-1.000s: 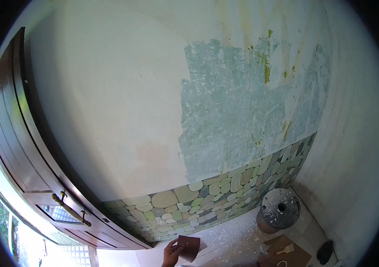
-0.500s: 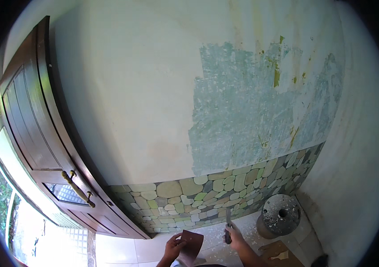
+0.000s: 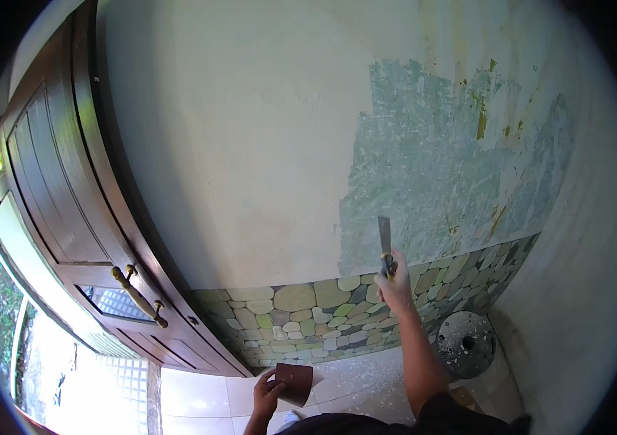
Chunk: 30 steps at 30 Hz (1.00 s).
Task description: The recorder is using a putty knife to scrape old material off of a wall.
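My right hand [image 3: 396, 286], dusted white, is closed around the dark handle of a scraper [image 3: 385, 233]. Its flat metal blade points up in front of the lower scraped area of the wall; whether it touches the wall I cannot tell. Bluish-green undercoat [image 3: 424, 167] shows there, beside the pale painted wall [image 3: 265, 159]. Low at the front, my left hand [image 3: 268, 391] pinches a curved sheet of reddish-brown sandpaper [image 3: 294, 383], whose paler back shows at its right edge.
A band of pebble tiles [image 3: 297, 299] runs along the wall's base. A grey round stool or drum [image 3: 465, 344], speckled with paint flakes, stands in the right corner. White flakes litter the tiled floor [image 3: 359, 384]. On the left, a dark wooden door [image 3: 69, 181] with a brass handle [image 3: 139, 296] stands open.
My right hand has risen with the scraper from near the floor to the scraped wall, its arm now stretched out. My left hand still holds the sandpaper, slightly further left. The view has shifted left.
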{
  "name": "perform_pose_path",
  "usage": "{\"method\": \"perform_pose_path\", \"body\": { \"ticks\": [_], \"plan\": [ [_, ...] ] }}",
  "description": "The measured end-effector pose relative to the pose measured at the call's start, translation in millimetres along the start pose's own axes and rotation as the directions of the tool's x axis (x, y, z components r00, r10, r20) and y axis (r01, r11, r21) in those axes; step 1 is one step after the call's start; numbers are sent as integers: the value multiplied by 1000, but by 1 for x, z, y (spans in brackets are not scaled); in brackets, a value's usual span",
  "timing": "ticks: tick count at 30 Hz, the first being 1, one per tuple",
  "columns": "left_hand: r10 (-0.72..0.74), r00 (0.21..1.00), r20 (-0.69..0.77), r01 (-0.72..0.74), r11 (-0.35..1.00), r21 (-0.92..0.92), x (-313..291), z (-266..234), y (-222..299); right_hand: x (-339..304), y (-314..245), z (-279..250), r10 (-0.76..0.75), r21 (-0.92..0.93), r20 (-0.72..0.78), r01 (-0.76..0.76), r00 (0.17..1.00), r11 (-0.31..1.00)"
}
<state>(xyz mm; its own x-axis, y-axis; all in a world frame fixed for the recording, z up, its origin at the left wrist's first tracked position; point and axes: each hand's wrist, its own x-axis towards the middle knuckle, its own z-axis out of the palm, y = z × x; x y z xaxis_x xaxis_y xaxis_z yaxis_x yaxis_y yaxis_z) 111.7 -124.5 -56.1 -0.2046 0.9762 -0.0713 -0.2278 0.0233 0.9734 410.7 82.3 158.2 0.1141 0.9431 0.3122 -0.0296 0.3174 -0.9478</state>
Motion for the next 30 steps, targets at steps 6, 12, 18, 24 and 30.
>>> {"method": "perform_pose_path", "body": {
  "ticks": [6,12,18,24,30],
  "plan": [
    [71,997,-6,-72,995,-76,38,-25,28,69,-22,18,-299,-307,-162,240,940,921],
    [79,997,-3,-79,993,-91,69,-47,43,93,-50,44,-520,-473,-133,407,844,781],
    [81,997,12,-81,997,9,92,-71,44,97,-80,58,-527,-654,-101,343,844,674],
    [143,989,32,-139,985,-100,119,-68,51,121,-102,52,-529,-703,-118,306,841,643],
    [140,990,-7,-140,988,-56,137,-26,43,166,-130,55,-583,-812,-71,293,809,504]
  ]
}}
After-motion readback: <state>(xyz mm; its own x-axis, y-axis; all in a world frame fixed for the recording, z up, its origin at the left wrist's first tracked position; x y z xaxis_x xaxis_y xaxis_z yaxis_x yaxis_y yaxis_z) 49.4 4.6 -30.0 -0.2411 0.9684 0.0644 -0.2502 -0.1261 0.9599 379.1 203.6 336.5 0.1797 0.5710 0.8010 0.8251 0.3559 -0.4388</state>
